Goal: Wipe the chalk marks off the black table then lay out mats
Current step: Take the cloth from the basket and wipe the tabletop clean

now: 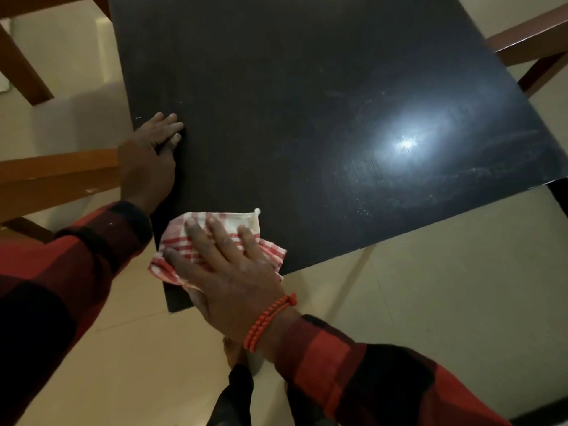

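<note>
The black table [307,103], faintly chalk-smeared with no readable writing, fills the view, its near corner under a red-checked cloth [215,238] pressed by the flat right hand [227,272], while the left hand [150,155] lies flat-fingered on the table's left edge.

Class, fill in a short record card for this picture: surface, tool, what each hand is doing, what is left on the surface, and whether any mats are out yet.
Surface: black table
Tool: red-and-white checked cloth, at the table's near corner
Right hand: flat on the cloth, fingers straight, pressing it down
Left hand: rests flat on the table's left edge
Left on surface: faint chalk smears and specks on the right side
Mats: none in view
</note>
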